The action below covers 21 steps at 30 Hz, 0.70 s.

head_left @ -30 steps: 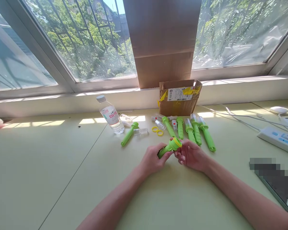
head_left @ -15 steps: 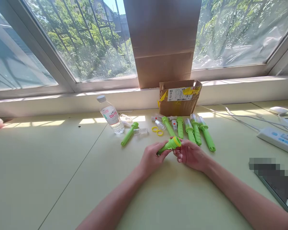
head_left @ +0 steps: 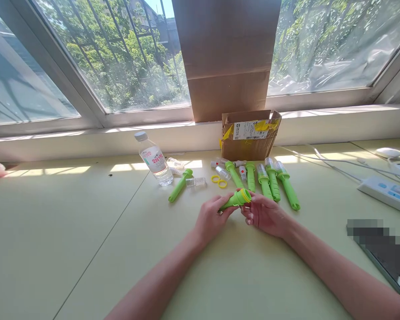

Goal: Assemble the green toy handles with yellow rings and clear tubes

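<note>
My left hand (head_left: pixel 211 218) is closed around a green plastic handle (head_left: pixel 231 202), a hollow tube tilted with its wide mouth up and to the right. A yellow ring (head_left: pixel 246 195) sits at that mouth. My right hand (head_left: pixel 265 214) has its fingers bent at the mouth end, touching the ring; some fingertips are hidden behind the handle. Just beyond the hands lie two loose yellow rings (head_left: pixel 219 181) and green handles without caps (head_left: pixel 250 177). To their right are three green handles with clear ribbed caps (head_left: pixel 288 189).
At left stand a water bottle (head_left: pixel 155 162), a lone green handle (head_left: pixel 180 186) and a clear ribbed cap (head_left: pixel 196 182). A cardboard box (head_left: pixel 246 149) is by the windowsill. On the right are a power strip (head_left: pixel 386 195) with cables and a dark phone (head_left: pixel 380 258).
Almost nothing differs. The held handle and both hands have shifted very slightly, with the same grip; the things on the table lie as before.
</note>
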### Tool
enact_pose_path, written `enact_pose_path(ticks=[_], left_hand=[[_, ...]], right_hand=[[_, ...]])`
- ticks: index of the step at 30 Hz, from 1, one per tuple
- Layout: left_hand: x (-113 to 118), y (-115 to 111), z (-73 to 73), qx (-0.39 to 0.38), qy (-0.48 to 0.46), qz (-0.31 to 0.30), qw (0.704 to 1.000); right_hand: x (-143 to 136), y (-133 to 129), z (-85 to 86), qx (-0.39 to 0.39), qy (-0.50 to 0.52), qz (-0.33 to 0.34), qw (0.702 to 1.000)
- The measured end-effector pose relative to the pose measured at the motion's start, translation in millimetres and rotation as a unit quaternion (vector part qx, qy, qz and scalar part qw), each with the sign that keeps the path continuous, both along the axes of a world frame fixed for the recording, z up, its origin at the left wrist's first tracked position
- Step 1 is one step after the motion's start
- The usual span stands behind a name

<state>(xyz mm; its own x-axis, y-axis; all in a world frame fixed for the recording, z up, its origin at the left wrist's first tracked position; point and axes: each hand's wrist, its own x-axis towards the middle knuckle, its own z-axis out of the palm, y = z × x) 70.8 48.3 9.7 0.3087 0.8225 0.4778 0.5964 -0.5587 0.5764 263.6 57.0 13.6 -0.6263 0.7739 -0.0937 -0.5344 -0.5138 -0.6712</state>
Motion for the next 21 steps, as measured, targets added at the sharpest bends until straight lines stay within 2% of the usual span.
enact_pose_path(ticks=[8,15,21], left_hand=[[0,0,1.9,-0.029,0.009,-0.005,1.0],[0,-4,10.5,-0.039,0.043,-0.071,0.996],[-1,-2,5.9,-0.029,0.027,-0.054,0.998]], right_hand=[[-1,-1,0.6,0.001,0.0,-0.006,1.0],[-1,0,0.0,-0.015,0.006,-0.043,0.999],[-1,-1,3.0,-0.028,0.005,-0.031,0.999]])
